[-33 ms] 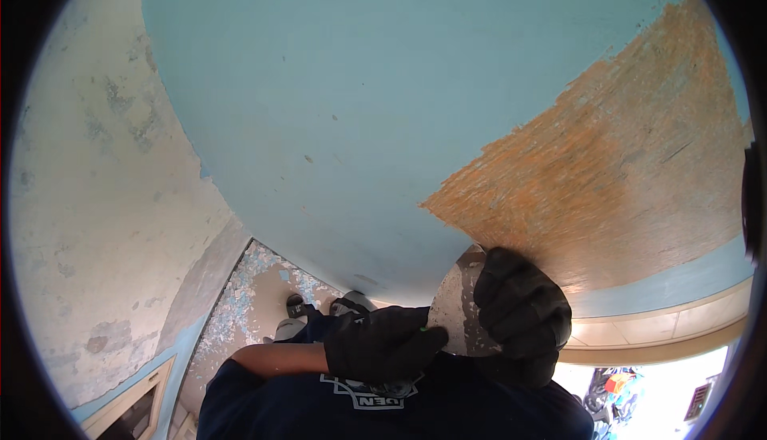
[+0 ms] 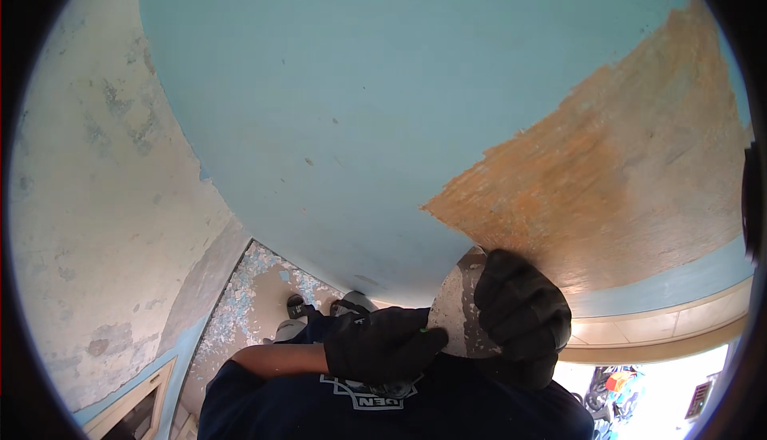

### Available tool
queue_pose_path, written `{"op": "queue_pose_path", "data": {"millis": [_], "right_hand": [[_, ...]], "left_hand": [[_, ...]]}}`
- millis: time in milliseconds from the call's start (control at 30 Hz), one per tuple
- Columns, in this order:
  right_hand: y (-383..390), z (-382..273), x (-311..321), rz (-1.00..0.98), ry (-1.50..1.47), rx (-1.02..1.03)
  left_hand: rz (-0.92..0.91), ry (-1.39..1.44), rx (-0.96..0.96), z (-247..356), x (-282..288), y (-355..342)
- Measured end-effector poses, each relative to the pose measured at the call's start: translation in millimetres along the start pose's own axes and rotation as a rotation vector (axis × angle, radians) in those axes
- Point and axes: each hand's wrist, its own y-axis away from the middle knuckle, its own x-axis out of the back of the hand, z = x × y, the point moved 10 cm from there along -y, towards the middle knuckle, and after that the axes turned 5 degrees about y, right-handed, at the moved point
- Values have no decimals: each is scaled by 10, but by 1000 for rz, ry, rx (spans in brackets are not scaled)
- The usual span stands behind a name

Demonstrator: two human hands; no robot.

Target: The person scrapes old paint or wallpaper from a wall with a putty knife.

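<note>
A flat, grey-beige piece (image 2: 452, 311) with pale specks and a darker band along its right side shows between my two gloved hands; its exact kind is not clear. My left hand (image 2: 387, 342), in a black glove, is closed with its thumb at the piece's left edge. On the other side, my right hand (image 2: 523, 304), also black-gloved, has its fingers curled over the piece's right edge. The fingertips of the right hand are close to the lower edge of a bare orange-brown patch (image 2: 559, 184) in the light blue painted wall (image 2: 343, 81).
Worn, stained wall (image 2: 104, 184) rises at the left. Paint flakes lie over the floor (image 2: 248, 304) near my shoes (image 2: 351, 304). A cream ledge (image 2: 639, 332) runs along the lower right, with bright cluttered ground (image 2: 615, 392) beyond. A framed opening (image 2: 136, 408) stands lower left.
</note>
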Motion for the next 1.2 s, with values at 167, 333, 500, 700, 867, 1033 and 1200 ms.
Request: {"op": "queue_pose_path", "data": {"millis": [167, 333, 500, 700, 867, 1033, 1200], "right_hand": [[-76, -59, -79, -29, 84, -97], [-95, -13, -100, 37, 60, -103], [-51, 99, -122, 5, 11, -117], [-61, 70, -121, -75, 6, -98], [-73, 8, -83, -37, 1, -38], [-47, 70, -52, 71, -43, -102], [-42, 30, -34, 110, -18, -116]], "left_hand": [[-64, -1, 265, -119, -10, 102], [7, -151, -116, 186, 141, -38], [36, 16, 48, 126, 189, -49], [-31, 439, 682, -437, -61, 215], [-20, -263, -3, 27, 28, 179], [105, -309, -145, 226, 164, 31], [162, -397, -153, 279, 94, 69]]}}
